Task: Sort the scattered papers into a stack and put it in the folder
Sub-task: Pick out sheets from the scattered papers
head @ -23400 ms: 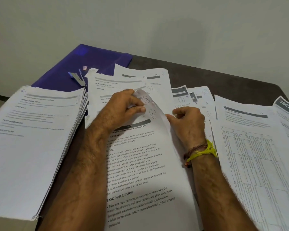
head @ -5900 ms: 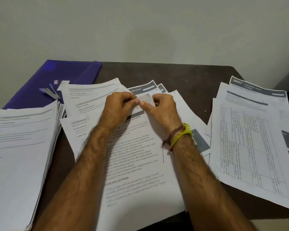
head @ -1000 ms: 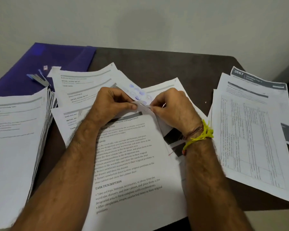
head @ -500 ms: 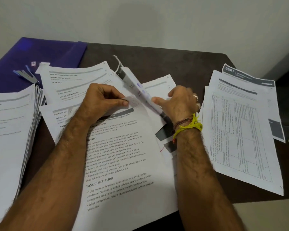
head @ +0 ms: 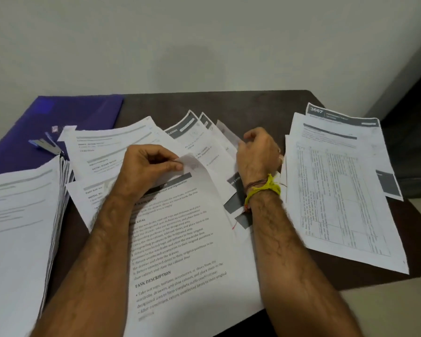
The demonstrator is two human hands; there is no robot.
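the landmark is the white printed sheet headed "task description", lying in front of the person with its long axis running away from them and tilted a little rightward. the left hand rests on its far end, thumb and forefinger pinched on the curled top corner. the right hand sits just right of that corner, fingers curled round the edge of a loose white page among the fanned sheets beyond; that hand is nearer the remaining scatter. left of the landmark stands the thick white paper stack, and beyond that lies the flat purple folder. right of the landmark, 1 white table-printed sheet tops a separate group. judging by this, the next carry goes leftward.
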